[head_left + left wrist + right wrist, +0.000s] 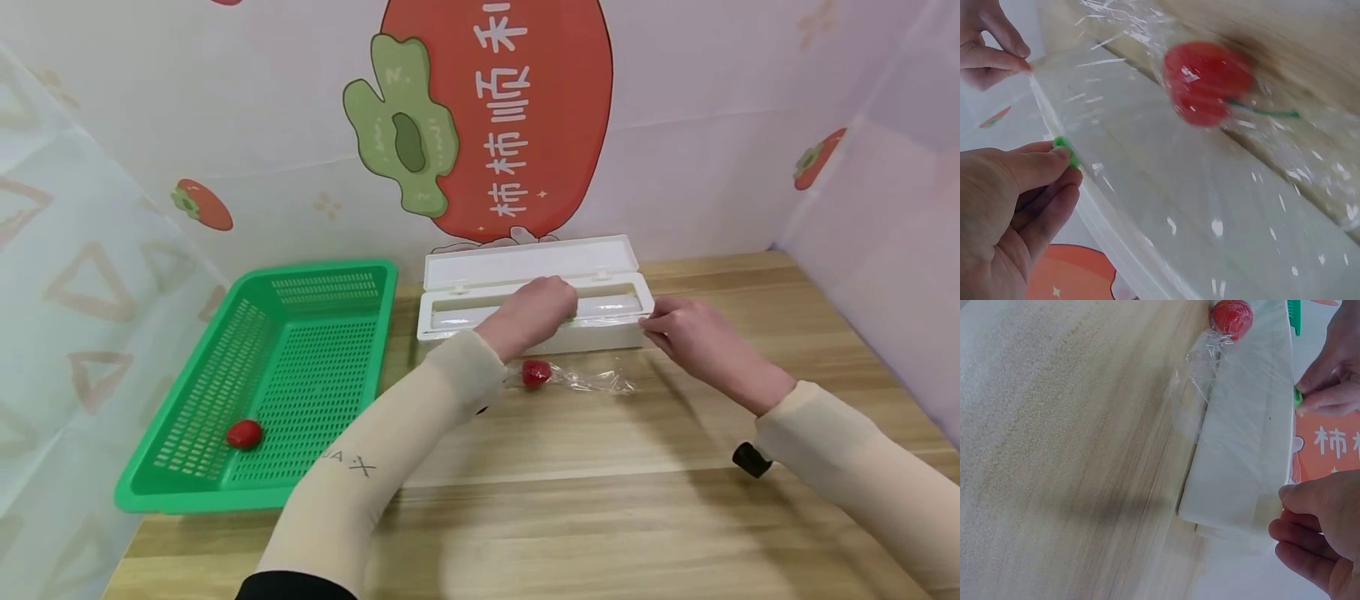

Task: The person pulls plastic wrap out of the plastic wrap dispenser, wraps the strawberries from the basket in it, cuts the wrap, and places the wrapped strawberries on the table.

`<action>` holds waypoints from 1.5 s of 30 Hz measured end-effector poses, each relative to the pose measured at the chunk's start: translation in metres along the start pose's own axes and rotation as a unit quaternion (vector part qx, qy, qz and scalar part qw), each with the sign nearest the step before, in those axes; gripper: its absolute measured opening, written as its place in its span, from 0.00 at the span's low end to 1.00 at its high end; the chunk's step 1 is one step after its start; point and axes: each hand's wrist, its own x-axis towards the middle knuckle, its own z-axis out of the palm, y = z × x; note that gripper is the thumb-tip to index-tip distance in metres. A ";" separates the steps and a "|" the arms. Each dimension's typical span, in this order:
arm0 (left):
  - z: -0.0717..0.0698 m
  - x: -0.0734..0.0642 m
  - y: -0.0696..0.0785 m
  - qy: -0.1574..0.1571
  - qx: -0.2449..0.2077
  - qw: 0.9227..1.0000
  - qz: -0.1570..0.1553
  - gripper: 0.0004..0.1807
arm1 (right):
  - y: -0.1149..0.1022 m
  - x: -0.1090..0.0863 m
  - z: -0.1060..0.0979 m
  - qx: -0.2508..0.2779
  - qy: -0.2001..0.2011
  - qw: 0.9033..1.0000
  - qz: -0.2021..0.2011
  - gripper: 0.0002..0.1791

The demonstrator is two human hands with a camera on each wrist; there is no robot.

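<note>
A white cling film dispenser stands at the back of the table with its lid raised. Between thumb and fingers, my left hand pinches the small green cutter slider on the dispenser's edge. My right hand pinches the film at the dispenser's right end, thumb against fingertips. Clear cling film drapes down over the dispenser's front. Before it lies a red cherry-like fruit with a green stem, inside crumpled film.
A green plastic basket stands on the left, holding one red fruit. The wooden table extends in front of the dispenser. A printed cloth backdrop rises behind it, with further cloth at both sides.
</note>
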 end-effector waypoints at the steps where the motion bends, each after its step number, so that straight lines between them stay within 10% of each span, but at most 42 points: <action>1: -0.001 -0.003 -0.003 -0.003 -0.003 1.000 -0.003 0.13 | 0.000 0.000 0.000 0.000 0.000 1.000 0.001 0.02; 15: -0.008 -0.030 -0.033 -0.029 -0.057 0.998 -0.016 0.18 | -0.003 0.001 -0.001 -0.008 -0.006 1.000 -0.011 0.00; 38: -0.018 -0.076 -0.075 -0.078 -0.004 0.995 -0.067 0.08 | -0.002 -0.001 -0.006 -0.011 -0.016 1.000 -0.005 0.04; 45: -0.019 -0.085 -0.083 -0.072 -0.006 0.995 -0.067 0.20 | -0.003 0.003 -0.005 -0.012 -0.013 1.000 -0.006 0.03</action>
